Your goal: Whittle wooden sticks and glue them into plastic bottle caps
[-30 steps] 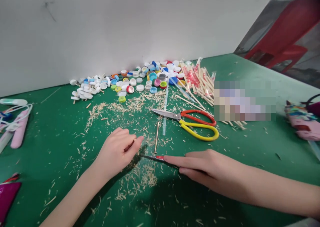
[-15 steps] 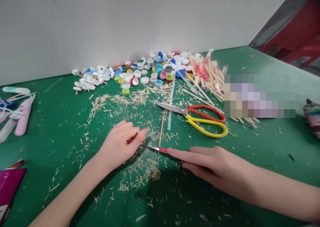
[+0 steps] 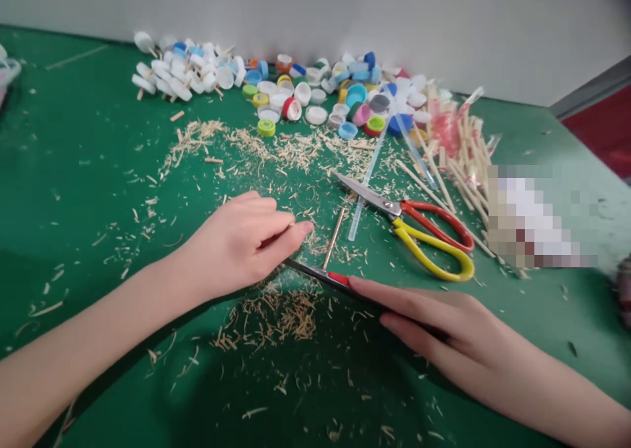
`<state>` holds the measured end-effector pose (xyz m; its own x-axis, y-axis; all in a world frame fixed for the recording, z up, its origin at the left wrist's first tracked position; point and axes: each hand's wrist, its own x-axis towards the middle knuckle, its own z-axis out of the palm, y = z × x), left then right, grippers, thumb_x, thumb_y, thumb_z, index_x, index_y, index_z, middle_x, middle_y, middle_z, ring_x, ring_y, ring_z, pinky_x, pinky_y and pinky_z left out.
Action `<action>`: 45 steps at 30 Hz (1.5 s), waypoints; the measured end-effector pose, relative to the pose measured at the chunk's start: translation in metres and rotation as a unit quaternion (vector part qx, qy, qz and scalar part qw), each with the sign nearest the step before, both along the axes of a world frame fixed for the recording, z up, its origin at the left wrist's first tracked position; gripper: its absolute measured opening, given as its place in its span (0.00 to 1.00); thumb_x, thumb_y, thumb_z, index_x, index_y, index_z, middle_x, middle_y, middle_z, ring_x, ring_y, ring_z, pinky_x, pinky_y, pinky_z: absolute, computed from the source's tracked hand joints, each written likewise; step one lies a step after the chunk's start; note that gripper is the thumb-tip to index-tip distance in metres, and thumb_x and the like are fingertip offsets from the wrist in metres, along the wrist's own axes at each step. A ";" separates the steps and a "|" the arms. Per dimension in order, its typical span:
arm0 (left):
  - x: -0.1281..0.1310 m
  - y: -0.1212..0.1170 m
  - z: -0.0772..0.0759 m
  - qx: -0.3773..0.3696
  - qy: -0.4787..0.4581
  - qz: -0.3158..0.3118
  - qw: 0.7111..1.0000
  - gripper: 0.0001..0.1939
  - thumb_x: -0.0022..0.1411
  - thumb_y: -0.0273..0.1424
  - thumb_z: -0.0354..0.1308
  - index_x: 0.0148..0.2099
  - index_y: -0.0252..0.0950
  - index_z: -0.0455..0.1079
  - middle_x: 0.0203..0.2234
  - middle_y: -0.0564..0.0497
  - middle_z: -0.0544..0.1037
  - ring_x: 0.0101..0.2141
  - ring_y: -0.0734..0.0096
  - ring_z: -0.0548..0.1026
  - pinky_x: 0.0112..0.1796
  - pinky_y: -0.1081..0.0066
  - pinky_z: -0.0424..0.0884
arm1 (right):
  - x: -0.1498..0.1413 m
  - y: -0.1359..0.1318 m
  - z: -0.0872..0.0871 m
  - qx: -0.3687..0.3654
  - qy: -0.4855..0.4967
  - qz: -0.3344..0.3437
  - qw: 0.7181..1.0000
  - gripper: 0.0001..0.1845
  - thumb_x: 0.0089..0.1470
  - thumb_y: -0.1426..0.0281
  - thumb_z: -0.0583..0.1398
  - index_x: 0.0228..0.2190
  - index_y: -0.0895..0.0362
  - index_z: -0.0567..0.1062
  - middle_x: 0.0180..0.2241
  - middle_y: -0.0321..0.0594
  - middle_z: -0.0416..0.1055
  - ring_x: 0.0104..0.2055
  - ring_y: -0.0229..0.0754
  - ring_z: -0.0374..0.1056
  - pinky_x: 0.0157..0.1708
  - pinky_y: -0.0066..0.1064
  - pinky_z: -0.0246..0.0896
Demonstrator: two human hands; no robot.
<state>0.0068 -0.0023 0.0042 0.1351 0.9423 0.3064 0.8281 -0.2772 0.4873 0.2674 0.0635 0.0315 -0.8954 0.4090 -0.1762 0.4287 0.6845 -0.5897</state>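
Observation:
My left hand point(image 3: 246, 241) is closed in a pinch around a small wooden stick point(image 3: 291, 224); only its pale tip shows between thumb and forefinger. With its forefinger stretched along the top, my right hand point(image 3: 438, 320) grips a utility knife point(image 3: 339, 278) that has a red slider. Its thin dark blade points left and passes just under my left hand, which hides the tip. A metal nail point(image 3: 334, 240) lies beyond the knife. Scissors point(image 3: 389, 209) with one red and one yellow handle rest farther right, across a clear plastic strip point(image 3: 355, 217).
Loose bottle caps point(image 3: 316, 115) lie along the white wall point(image 3: 315, 14). White caps on sticks point(image 3: 180, 88) are heaped at the back left, and wooden sticks point(image 3: 468, 146) at the right. Wood shavings point(image 3: 286, 313) cover much of the green table point(image 3: 98, 172).
The view has turned and come closer, so the things on the table appear shifted and tilted. Both hands keep their grips, with the knife blade still by my left hand.

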 end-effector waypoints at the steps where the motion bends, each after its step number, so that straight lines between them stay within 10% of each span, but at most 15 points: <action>1: 0.000 0.000 -0.001 -0.003 -0.006 0.000 1.000 0.23 0.68 0.35 0.44 0.19 0.35 0.50 0.14 0.58 0.52 0.20 0.79 0.53 0.30 0.70 0.57 | -0.001 0.000 0.000 0.003 0.000 0.008 1.000 0.24 0.64 0.64 0.50 0.60 0.43 0.64 0.45 0.34 0.77 0.37 0.38 0.76 0.31 0.24 0.71; 10: -0.002 0.004 -0.001 -0.022 -0.049 0.003 0.999 0.25 0.66 0.37 0.44 0.17 0.35 0.49 0.14 0.57 0.48 0.20 0.82 0.63 0.31 0.75 0.61 | 0.005 0.003 -0.004 0.058 0.008 0.045 0.997 0.31 0.64 0.66 0.51 0.63 0.30 0.51 0.53 0.23 0.71 0.44 0.34 0.74 0.39 0.19 0.71; 38: -0.002 -0.002 -0.001 -0.094 0.044 0.111 0.988 0.32 0.63 0.51 0.32 0.15 0.34 0.48 0.19 0.54 0.57 0.31 0.80 0.77 0.22 0.82 0.57 | 0.010 0.006 -0.006 0.031 0.008 0.084 0.996 0.35 0.62 0.73 0.48 0.65 0.36 0.48 0.33 0.33 0.76 0.27 0.39 0.71 0.16 0.27 0.62; 45: -0.003 0.000 -0.001 0.042 0.066 0.016 0.997 0.28 0.69 0.39 0.39 0.16 0.37 0.49 0.13 0.55 0.48 0.19 0.82 0.68 0.21 0.76 0.59 | 0.013 0.005 -0.008 0.067 0.014 0.081 0.994 0.35 0.63 0.74 0.47 0.66 0.35 0.46 0.30 0.32 0.75 0.27 0.39 0.71 0.17 0.28 0.63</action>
<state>0.0038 -0.0021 0.0033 0.1490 0.9188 0.3656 0.8923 -0.2843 0.3507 0.2799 0.0682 0.0236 -0.9551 0.2776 -0.1032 0.2912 0.8163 -0.4989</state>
